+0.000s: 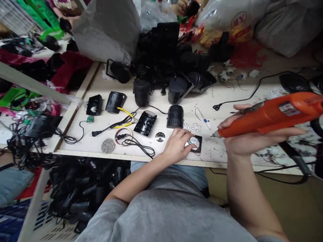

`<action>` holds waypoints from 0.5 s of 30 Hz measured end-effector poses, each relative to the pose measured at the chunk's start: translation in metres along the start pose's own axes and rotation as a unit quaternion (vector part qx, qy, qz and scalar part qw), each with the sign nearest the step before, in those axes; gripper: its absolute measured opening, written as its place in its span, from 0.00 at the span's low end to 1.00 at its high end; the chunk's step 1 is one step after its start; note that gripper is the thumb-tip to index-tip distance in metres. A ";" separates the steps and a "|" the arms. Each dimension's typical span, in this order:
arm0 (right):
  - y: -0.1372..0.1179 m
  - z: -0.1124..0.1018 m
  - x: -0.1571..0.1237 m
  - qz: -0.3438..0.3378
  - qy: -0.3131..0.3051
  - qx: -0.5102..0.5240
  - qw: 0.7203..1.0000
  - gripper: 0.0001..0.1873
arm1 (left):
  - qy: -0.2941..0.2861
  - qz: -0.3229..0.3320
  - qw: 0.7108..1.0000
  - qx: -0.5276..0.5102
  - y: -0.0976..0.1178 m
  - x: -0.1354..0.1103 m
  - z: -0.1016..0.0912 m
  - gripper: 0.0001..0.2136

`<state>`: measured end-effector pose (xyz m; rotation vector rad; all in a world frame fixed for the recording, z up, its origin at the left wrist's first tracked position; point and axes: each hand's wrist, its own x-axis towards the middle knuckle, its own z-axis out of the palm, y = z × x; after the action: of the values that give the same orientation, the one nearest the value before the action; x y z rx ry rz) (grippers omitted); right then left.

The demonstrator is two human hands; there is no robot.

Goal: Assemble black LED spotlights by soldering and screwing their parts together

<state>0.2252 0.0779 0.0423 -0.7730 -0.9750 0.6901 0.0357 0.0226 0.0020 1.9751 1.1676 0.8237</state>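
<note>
My left hand is closed on a small round silver motor, which sits on a black square plate near the table's front edge. Thin wires trail from the plate. My right hand grips an orange electric screwdriver, its bit pointing left, a short way right of the plate and apart from it. Several small clear lenses lie just behind the plate. Beside them is a small screwdriver with a blue and clear handle.
Black lamp housings stand across the table, with more piled behind. To the left are yellow-handled pliers, a round dish of screws and coiled black cable. Bags line the back. Another person's hand shows at the top.
</note>
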 end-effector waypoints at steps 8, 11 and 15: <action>-0.007 0.021 0.003 0.019 0.026 -0.076 0.997 0.42 | -0.033 0.029 0.998 0.054 0.002 -0.005 -0.031 0.20; -0.008 0.024 -0.004 0.030 0.034 -0.100 0.994 0.43 | -0.070 0.039 0.991 0.106 0.008 0.003 -0.031 0.17; -0.005 0.017 -0.004 0.052 -0.020 -0.142 0.988 0.44 | -0.132 0.041 0.974 0.178 0.016 0.013 -0.023 0.10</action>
<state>0.2089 0.0764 0.0502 -1.0705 -1.0894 0.6661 0.0301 0.0343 0.0307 2.3528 1.1382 0.3902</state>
